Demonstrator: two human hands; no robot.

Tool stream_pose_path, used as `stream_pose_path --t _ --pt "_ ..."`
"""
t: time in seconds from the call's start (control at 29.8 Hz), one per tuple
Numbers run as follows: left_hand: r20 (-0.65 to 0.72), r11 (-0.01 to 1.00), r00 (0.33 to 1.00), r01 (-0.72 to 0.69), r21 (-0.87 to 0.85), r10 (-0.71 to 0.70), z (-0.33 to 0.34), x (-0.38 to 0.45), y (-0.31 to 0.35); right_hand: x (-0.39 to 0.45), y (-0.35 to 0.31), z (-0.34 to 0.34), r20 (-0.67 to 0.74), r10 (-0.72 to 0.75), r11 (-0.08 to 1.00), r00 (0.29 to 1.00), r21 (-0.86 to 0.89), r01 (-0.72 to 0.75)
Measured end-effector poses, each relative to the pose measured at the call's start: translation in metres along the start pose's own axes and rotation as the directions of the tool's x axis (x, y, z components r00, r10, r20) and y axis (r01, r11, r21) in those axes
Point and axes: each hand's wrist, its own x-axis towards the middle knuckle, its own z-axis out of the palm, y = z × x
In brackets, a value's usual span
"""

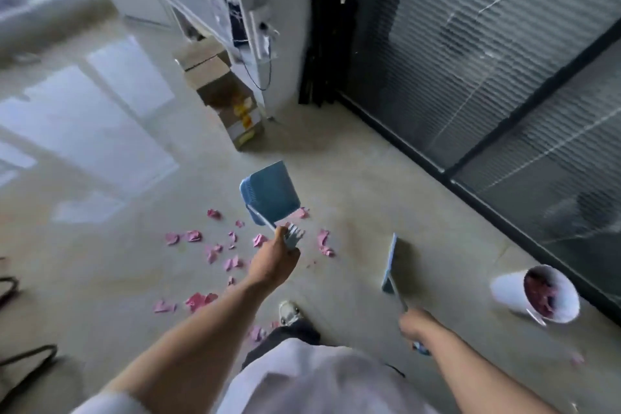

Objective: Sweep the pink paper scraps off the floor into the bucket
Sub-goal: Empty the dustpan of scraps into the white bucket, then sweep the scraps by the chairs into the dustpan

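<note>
Pink paper scraps (215,250) lie scattered on the floor (353,185), mostly left of the shoe (289,312); some apparently already in the white bucket (537,294) at right. Light, crumpled, likely to skitter; gather with tools, not fingers. Left hand (275,259) grips the blue dustpan (268,195) handle; right hand (415,323) grips the brush (391,262) handle, head blurred.
</note>
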Motion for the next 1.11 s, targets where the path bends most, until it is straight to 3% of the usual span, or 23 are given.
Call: stream_pose_path --t 0.1,0.23,0.3,0.44,0.54,0.74,0.87,1.01,1.11 --pt "-0.082 0.983 0.991 0.091 -0.157 -0.105 -0.025 0.008 -0.033 -0.027 -0.074 -0.004 -0.003 -0.102 0.993 0.995 -0.053 0.101" --pt "-0.173 0.921 0.949 0.193 -0.337 -0.262 -0.057 0.010 -0.072 -0.034 -0.145 0.015 0.003 -0.089 0.984 0.996 -0.155 0.088" --pt "-0.181 0.885 0.925 0.241 -0.399 -0.333 -0.070 0.007 -0.094 -0.037 -0.178 0.026 0.075 -0.157 0.954 0.985 -0.247 0.171" --pt "-0.214 0.838 0.866 0.332 -0.433 -0.453 -0.082 0.003 -0.118 -0.022 -0.219 0.045 0.125 -0.250 0.778 0.960 -0.565 0.276" --pt "-0.225 0.777 0.813 0.374 -0.506 -0.537 -0.085 0.002 -0.128 -0.018 -0.246 0.053 0.234 -0.282 0.450 0.930 -0.824 0.344" --pt "-0.267 0.670 0.696 0.402 -0.623 -0.666 -0.087 0.011 -0.119 -0.047 -0.297 0.010 0.189 -0.280 0.335 0.941 -0.899 0.280" --pt "-0.294 0.541 0.537 0.388 -0.747 -0.791 -0.082 0.035 -0.111 -0.063 -0.341 -0.049 0.217 -0.365 0.184 0.905 -0.936 0.299" --pt "-0.251 0.340 0.293 0.310 -0.888 -0.923 -0.080 0.059 -0.083 -0.062 -0.386 -0.097 0.283 -0.478 0.010 0.832 -0.945 0.328" --pt "-0.192 0.226 0.153 0.247 -0.942 -0.969 -0.077 0.066 -0.063 -0.048 -0.412 -0.112 0.304 -0.507 0.016 0.807 -0.932 0.361"
